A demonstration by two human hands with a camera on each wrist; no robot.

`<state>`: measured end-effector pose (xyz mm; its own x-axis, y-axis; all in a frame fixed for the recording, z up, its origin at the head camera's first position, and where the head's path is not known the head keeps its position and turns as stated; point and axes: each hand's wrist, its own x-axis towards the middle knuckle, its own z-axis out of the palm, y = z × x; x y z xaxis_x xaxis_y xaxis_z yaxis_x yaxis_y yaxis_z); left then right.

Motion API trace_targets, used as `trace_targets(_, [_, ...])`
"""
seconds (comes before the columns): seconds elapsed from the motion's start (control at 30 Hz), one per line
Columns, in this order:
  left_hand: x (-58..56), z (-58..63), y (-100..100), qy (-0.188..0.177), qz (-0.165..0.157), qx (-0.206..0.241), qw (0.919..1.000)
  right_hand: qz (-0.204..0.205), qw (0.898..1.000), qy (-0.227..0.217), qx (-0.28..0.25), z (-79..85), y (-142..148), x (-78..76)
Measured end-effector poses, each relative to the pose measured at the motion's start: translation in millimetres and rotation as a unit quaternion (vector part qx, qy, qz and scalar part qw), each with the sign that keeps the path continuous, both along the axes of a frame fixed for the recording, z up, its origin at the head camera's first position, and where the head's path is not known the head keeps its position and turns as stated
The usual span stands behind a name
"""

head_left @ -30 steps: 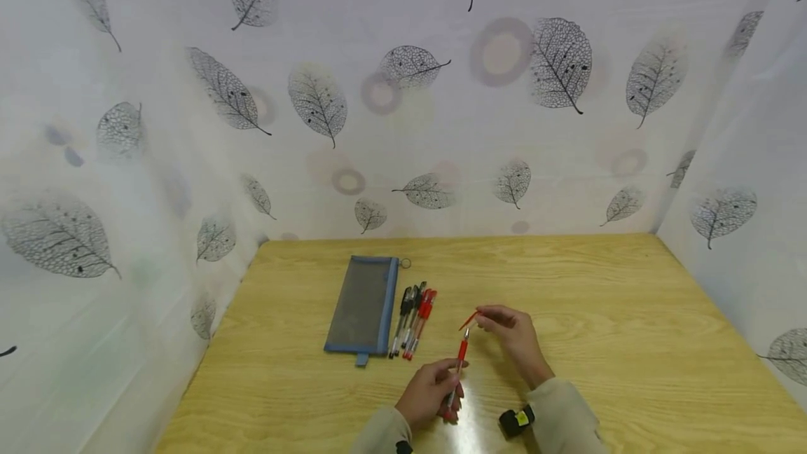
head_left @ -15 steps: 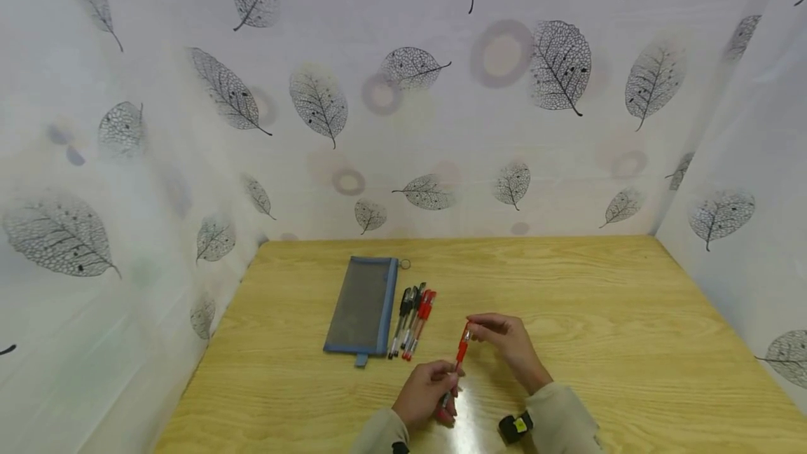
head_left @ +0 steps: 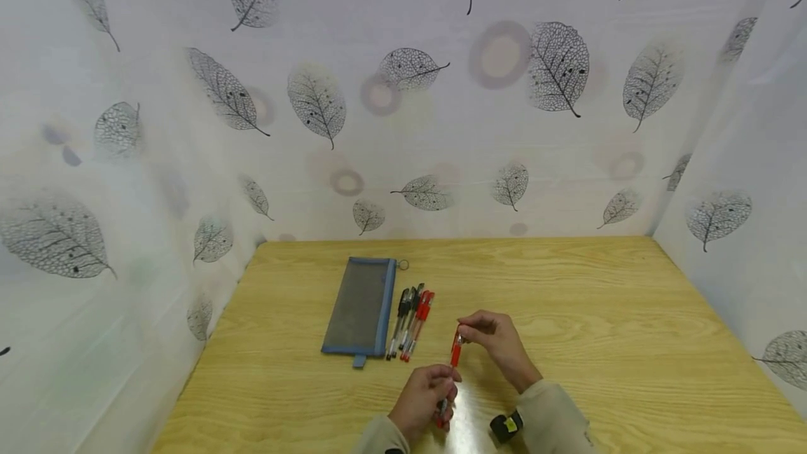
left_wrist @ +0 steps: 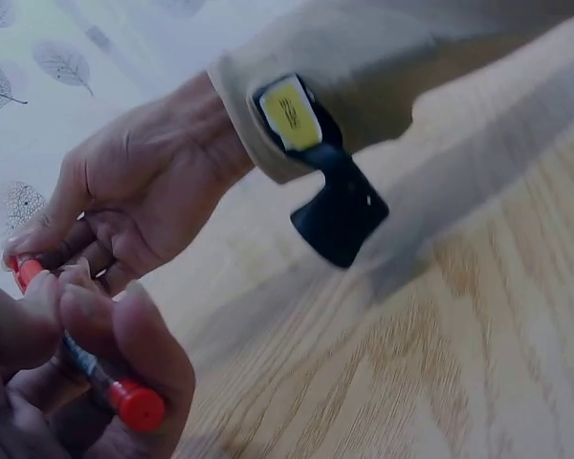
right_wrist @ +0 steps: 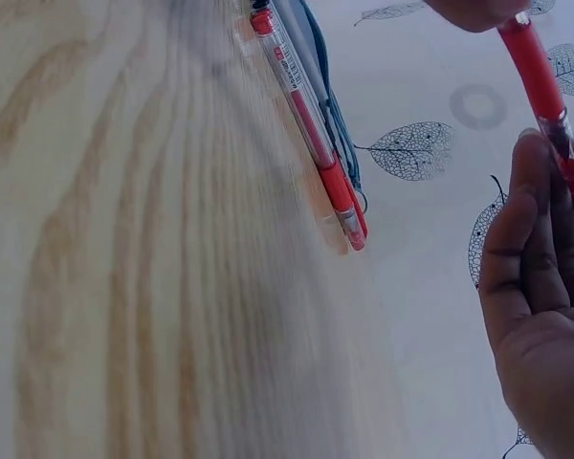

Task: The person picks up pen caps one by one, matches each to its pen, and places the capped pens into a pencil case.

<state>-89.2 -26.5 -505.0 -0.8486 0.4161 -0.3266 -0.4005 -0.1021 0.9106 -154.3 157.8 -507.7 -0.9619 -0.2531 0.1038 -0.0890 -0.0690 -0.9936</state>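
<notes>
In the head view, my left hand (head_left: 424, 398) holds a red gel pen (head_left: 455, 356) by its barrel, tip end up and away from me. My right hand (head_left: 501, 347) pinches the pen's upper end, where the clear cap with a red clip covers the tip. From the left wrist, the pen's red end plug (left_wrist: 137, 405) pokes out between the curled left fingers, and the right hand (left_wrist: 153, 182) grips the far end. The right wrist view has the red grip section (right_wrist: 534, 72) running down into the right fingertips (right_wrist: 531, 167).
Left of the hands, several black and red capped pens (head_left: 410, 324) lie side by side on the wooden table (head_left: 599, 314). Beside them rests a grey mesh zip pouch (head_left: 358, 307) with blue edging. A leaf-printed white sheet (head_left: 441, 125) encloses the table's back and sides.
A second ago the right hand held the cap apart from the bare pen tip. The cap then came down over the tip, and both hands have shifted slightly left with the pen.
</notes>
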Motion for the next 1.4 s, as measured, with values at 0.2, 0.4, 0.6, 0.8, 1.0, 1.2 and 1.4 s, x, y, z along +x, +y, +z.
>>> trace_targets(0.2, [4.3,1.8,-0.8,-0.032,-0.01,0.034,0.9988,0.054,0.997,0.0,-0.05,1.5,1.1,2.0])
trace_targets(0.4, [5.6,0.5,0.2,-0.03,-0.004,0.038,0.9988,0.061,0.997,-0.001,-0.055,2.2,0.6,2.5])
trace_targets(0.6, [1.6,-4.3,-0.2,-0.02,-0.006,0.032,0.9993,0.039,0.999,-0.012,-0.012,3.4,-1.1,2.4])
trace_targets(0.8, [-6.2,-11.4,-4.6,-0.004,-0.003,0.042,0.9991,0.035,0.999,-0.015,0.018,3.2,-3.9,3.4])
trace_targets(1.0, [-15.3,-15.0,-7.8,0.021,0.026,0.019,0.9993,0.05,0.999,-0.01,0.02,-0.4,-10.8,2.8])
trace_targets(1.2, [-24.3,-18.7,-9.4,0.04,0.062,0.003,0.9973,0.036,0.999,-0.01,0.033,-3.3,-21.4,-6.5])
trace_targets(1.4, [-31.0,-17.1,-8.0,0.047,0.117,-0.034,0.9914,0.0,0.997,-0.048,0.066,-6.6,-27.7,-21.4])
